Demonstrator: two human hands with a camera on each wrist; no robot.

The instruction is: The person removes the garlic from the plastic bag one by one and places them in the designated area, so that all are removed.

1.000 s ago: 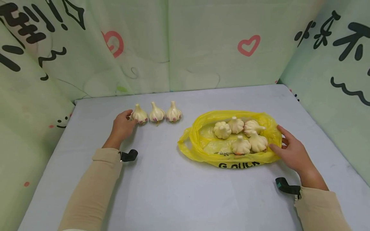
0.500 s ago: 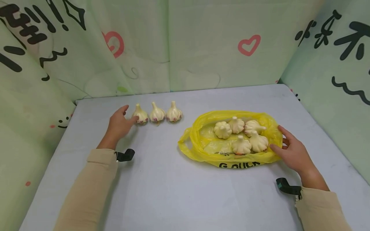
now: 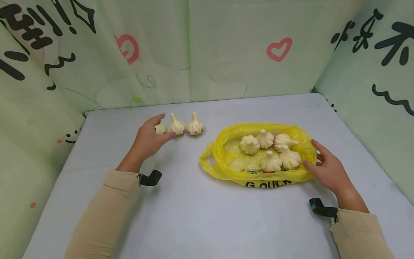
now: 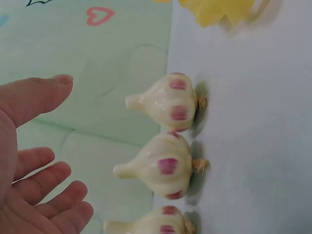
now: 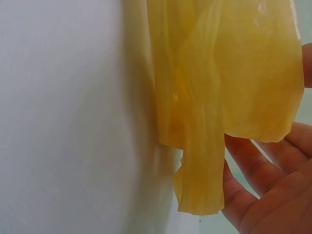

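Three garlic bulbs stand in a row near the far left of the table. My left hand (image 3: 149,138) hovers just in front of them, thumb and fingers spread, holding nothing. It partly covers the leftmost garlic bulb (image 3: 160,128); beside that are the middle bulb (image 3: 176,126) and right bulb (image 3: 195,126). Purple patches show on the nearest bulb (image 4: 168,100) in the left wrist view. On the right lies a yellow plastic bag (image 3: 226,175) with several garlic bulbs (image 3: 271,162) inside its open mouth. My right hand (image 3: 331,172) touches the bag's right end, fingers loosely spread along its edge.
A white-covered table (image 3: 200,223) bears everything. Pale green printed curtains (image 3: 223,54) rise along its back and both sides. Black wrist mounts (image 3: 151,178) stick out from both sleeves. The bag's handle loop (image 3: 207,162) lies toward the garlic row.
My left hand has let go of the leftmost bulb, drawn slightly left, then moved right across the front of the row. My right hand stays at the bag.
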